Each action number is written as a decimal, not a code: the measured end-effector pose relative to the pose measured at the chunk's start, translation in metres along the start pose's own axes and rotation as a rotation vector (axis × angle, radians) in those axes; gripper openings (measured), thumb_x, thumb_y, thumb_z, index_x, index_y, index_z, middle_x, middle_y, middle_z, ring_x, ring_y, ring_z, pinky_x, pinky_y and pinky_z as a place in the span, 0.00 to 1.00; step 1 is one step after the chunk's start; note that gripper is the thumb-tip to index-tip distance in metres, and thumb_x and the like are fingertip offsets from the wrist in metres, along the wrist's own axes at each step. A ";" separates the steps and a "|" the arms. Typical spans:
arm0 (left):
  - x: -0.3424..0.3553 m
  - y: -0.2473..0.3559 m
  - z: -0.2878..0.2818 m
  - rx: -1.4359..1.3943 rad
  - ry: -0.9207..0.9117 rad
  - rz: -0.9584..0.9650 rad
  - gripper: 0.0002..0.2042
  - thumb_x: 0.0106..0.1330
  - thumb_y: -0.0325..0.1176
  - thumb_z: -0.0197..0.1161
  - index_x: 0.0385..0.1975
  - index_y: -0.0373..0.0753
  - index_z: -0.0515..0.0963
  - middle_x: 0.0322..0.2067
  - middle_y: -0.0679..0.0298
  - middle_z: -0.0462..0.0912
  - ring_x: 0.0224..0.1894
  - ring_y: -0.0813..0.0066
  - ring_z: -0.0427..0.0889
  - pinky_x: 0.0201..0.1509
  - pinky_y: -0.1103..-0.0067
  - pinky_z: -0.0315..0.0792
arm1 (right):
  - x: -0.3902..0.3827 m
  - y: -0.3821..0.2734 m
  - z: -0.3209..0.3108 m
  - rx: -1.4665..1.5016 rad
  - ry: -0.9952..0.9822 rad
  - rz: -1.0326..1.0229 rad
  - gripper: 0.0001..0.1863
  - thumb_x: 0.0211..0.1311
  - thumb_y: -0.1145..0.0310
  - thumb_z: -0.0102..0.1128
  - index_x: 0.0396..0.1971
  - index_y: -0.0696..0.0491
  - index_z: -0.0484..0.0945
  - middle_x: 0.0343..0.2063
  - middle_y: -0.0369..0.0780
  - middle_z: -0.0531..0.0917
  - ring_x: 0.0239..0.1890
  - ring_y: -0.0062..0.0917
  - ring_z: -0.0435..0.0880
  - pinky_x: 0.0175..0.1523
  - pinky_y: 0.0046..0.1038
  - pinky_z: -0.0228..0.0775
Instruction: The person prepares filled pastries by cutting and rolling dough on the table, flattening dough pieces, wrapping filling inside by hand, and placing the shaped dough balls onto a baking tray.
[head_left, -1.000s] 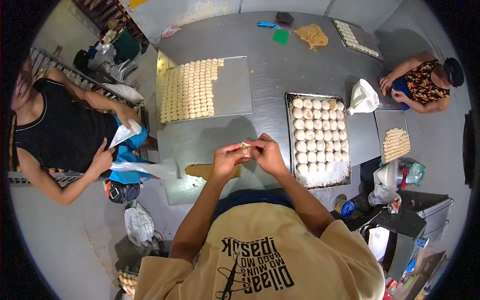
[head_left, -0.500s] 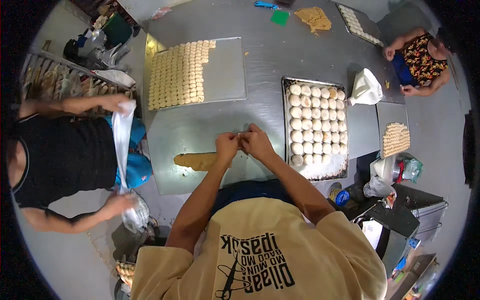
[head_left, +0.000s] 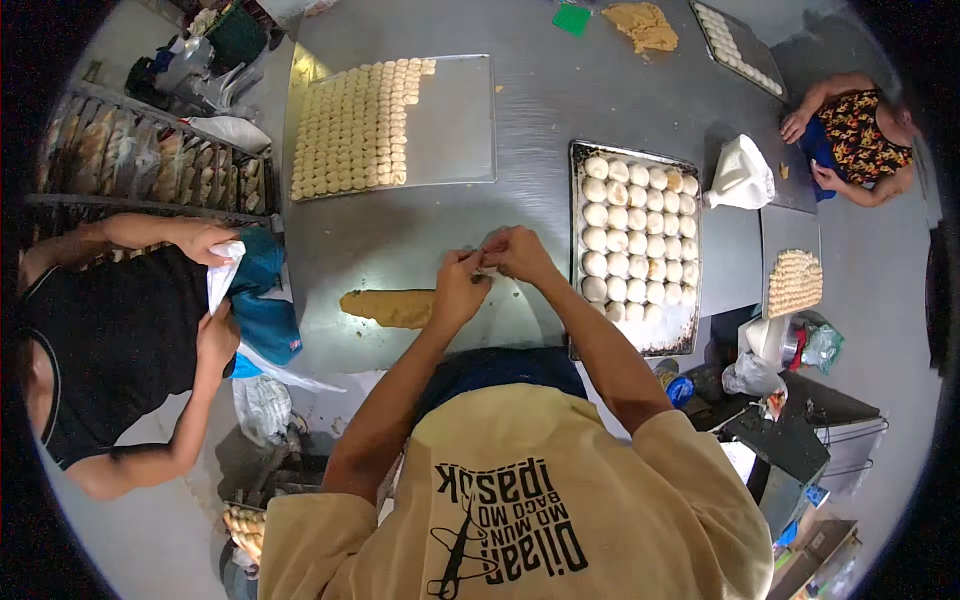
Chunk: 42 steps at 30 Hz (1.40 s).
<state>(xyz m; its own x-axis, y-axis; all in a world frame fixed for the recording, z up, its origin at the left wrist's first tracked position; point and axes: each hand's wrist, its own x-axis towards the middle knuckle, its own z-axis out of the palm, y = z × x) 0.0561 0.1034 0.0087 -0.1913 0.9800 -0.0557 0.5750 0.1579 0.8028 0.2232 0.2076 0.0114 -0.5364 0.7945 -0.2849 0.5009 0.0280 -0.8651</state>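
In the middle of the metal table, my left hand and my right hand meet with fingertips pinched together. Between them is a small pale piece of dough, mostly covered by the fingers. A flattened brown strip of dough or filling lies just left of my left wrist. To the right of my right hand stands a dark-rimmed baking tray holding rows of round, flour-dusted dough balls.
At the back left, a metal tray carries packed small dough pieces. A white cloth piping bag lies right. A brown dough mass and green scraper lie farther back. Co-workers stand left and right.
My hands stay pinched together, with the right wrist turned a little. The left co-worker has drawn both hands together on the white cloth, which was stretched out before. The view has shifted slightly.
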 end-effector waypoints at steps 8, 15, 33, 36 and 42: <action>-0.002 0.025 -0.009 0.029 -0.033 -0.023 0.15 0.61 0.24 0.74 0.49 0.38 0.91 0.37 0.48 0.90 0.40 0.49 0.90 0.48 0.63 0.83 | -0.003 0.002 -0.008 -0.071 -0.006 0.027 0.16 0.51 0.62 0.84 0.39 0.53 0.94 0.36 0.47 0.93 0.39 0.40 0.93 0.46 0.39 0.85; 0.022 0.008 -0.018 -0.065 -0.182 -0.003 0.11 0.68 0.28 0.74 0.49 0.35 0.90 0.38 0.47 0.94 0.41 0.59 0.96 0.44 0.68 0.85 | -0.039 -0.023 0.007 -0.012 0.093 -0.266 0.42 0.57 0.79 0.73 0.76 0.48 0.74 0.40 0.46 0.91 0.42 0.39 0.92 0.49 0.39 0.85; -0.025 0.021 -0.090 0.359 0.094 0.283 0.16 0.63 0.25 0.66 0.49 0.41 0.91 0.49 0.55 0.83 0.54 0.50 0.81 0.57 0.57 0.76 | 0.017 -0.041 0.053 -0.625 0.521 -0.160 0.37 0.74 0.54 0.69 0.76 0.56 0.72 0.70 0.51 0.78 0.74 0.50 0.73 0.77 0.52 0.65; -0.051 0.010 -0.110 0.244 0.122 0.284 0.14 0.63 0.24 0.68 0.48 0.38 0.90 0.49 0.54 0.84 0.53 0.49 0.83 0.57 0.58 0.77 | 0.018 -0.024 0.068 -0.871 0.510 -0.210 0.43 0.80 0.44 0.56 0.83 0.55 0.60 0.81 0.51 0.64 0.84 0.53 0.58 0.82 0.64 0.50; -0.101 -0.016 -0.143 0.084 0.147 0.126 0.08 0.70 0.24 0.69 0.45 0.33 0.88 0.48 0.51 0.84 0.49 0.48 0.86 0.56 0.60 0.80 | 0.009 0.007 0.041 -0.315 0.711 -0.141 0.38 0.85 0.45 0.48 0.80 0.59 0.65 0.81 0.55 0.64 0.84 0.59 0.57 0.84 0.65 0.47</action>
<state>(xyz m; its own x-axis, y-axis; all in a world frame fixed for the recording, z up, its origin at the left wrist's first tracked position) -0.0478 -0.0151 0.0863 -0.2240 0.9653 0.1342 0.6652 0.0508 0.7450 0.1942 0.1901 -0.0138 -0.0992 0.9650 0.2429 0.6863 0.2431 -0.6855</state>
